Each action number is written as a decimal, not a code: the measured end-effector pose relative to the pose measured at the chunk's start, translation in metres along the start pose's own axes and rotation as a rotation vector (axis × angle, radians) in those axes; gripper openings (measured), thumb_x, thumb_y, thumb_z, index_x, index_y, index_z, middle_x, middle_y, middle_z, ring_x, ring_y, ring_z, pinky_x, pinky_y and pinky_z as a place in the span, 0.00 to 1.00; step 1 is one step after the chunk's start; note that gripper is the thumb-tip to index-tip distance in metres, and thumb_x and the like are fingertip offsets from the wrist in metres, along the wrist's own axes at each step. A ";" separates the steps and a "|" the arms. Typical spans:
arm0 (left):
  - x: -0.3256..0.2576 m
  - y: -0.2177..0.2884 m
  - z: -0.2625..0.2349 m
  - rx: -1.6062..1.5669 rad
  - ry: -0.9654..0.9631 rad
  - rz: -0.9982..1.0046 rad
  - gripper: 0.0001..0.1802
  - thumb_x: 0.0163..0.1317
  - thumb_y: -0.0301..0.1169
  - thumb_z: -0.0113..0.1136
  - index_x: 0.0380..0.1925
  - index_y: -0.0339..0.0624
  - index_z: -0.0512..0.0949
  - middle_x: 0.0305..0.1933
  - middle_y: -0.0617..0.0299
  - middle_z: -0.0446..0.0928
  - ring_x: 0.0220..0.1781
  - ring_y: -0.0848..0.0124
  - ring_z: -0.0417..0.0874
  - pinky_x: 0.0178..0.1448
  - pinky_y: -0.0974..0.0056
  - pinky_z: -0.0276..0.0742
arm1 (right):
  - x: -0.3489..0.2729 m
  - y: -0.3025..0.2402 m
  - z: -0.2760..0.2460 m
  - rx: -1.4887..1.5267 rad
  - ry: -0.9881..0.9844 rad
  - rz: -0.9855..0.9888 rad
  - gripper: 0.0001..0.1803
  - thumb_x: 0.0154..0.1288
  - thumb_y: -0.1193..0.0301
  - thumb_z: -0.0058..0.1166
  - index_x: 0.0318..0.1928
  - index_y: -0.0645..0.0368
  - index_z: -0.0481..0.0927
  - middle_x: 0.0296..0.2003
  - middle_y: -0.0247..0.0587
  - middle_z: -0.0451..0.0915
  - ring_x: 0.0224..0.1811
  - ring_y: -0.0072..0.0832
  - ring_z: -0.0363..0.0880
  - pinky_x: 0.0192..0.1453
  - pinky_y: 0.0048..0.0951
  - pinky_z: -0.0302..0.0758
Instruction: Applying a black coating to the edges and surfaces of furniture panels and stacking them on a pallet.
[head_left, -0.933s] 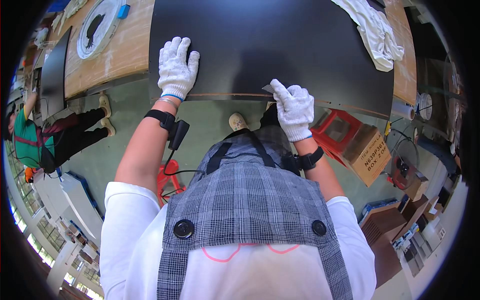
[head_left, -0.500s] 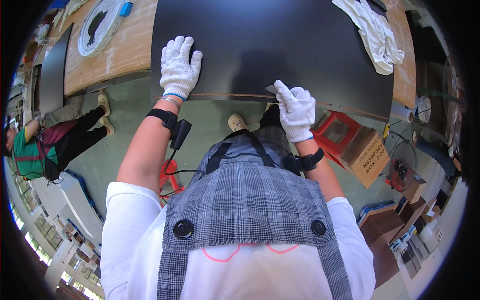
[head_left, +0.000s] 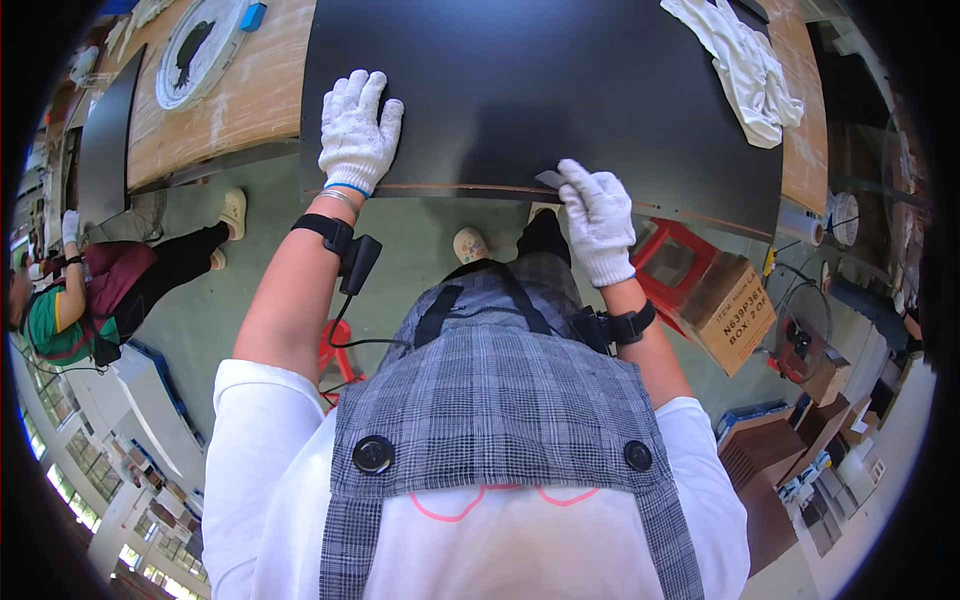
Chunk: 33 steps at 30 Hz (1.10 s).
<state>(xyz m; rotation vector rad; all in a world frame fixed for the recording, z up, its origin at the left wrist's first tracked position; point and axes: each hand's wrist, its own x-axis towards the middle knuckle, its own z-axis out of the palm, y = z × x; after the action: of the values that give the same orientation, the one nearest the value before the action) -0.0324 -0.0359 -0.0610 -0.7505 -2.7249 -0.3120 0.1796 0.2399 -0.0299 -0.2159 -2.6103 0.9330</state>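
A large black panel lies in front of me, its brown near edge facing my body. My left hand, in a white knit glove, rests flat on the panel near its left edge, fingers stretched out. At the near edge, right of the middle, my right hand is closed in a matching glove. From its fingertips sticks a small, thin, greyish flat blade, pointing left at the panel's edge. The rest of that piece is hidden by the fingers. A crumpled white cloth lies on the panel's far right.
A wooden table at the left bears a round whitish tray and a blue block. To the right, a red plastic stool and a cardboard box stand near the panel. Another person stands at the far left.
My right hand has shifted slightly right and down, with the blade tilted differently. My left hand stays in place. The person at the left has moved, and a gloved hand of theirs now shows.
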 end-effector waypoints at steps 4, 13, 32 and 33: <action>0.008 0.029 -0.014 0.255 -0.319 -0.111 0.34 0.73 0.55 0.45 0.73 0.51 0.65 0.79 0.51 0.59 0.79 0.46 0.57 0.81 0.43 0.42 | -0.002 0.003 -0.008 0.142 0.083 0.215 0.11 0.69 0.71 0.59 0.51 0.55 0.84 0.36 0.42 0.78 0.39 0.36 0.79 0.47 0.37 0.77; -0.065 0.179 -0.083 -0.739 -1.153 0.918 0.20 0.70 0.50 0.50 0.42 0.48 0.81 0.38 0.50 0.82 0.47 0.53 0.83 0.54 0.49 0.80 | -0.019 0.020 -0.034 0.424 0.183 0.637 0.12 0.73 0.72 0.58 0.52 0.62 0.82 0.45 0.34 0.83 0.48 0.21 0.79 0.58 0.26 0.75; -0.045 -0.019 -0.028 0.113 -0.021 -0.122 0.33 0.64 0.53 0.59 0.66 0.51 0.72 0.73 0.51 0.67 0.74 0.49 0.64 0.76 0.42 0.51 | -0.003 0.036 -0.060 0.654 0.015 0.785 0.09 0.74 0.72 0.55 0.50 0.61 0.80 0.39 0.30 0.81 0.40 0.16 0.76 0.50 0.20 0.74; -0.066 -0.049 -0.040 0.117 -0.043 -0.255 0.33 0.66 0.54 0.57 0.65 0.50 0.73 0.71 0.49 0.69 0.72 0.48 0.66 0.75 0.41 0.54 | 0.005 0.038 -0.058 0.666 -0.027 0.783 0.09 0.74 0.72 0.55 0.49 0.61 0.80 0.38 0.30 0.81 0.40 0.16 0.76 0.49 0.20 0.74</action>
<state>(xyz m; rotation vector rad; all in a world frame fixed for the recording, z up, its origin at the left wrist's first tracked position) 0.0053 -0.1189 -0.0520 -0.3831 -2.8528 -0.1897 0.1981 0.3037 -0.0113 -1.0714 -2.0546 1.9844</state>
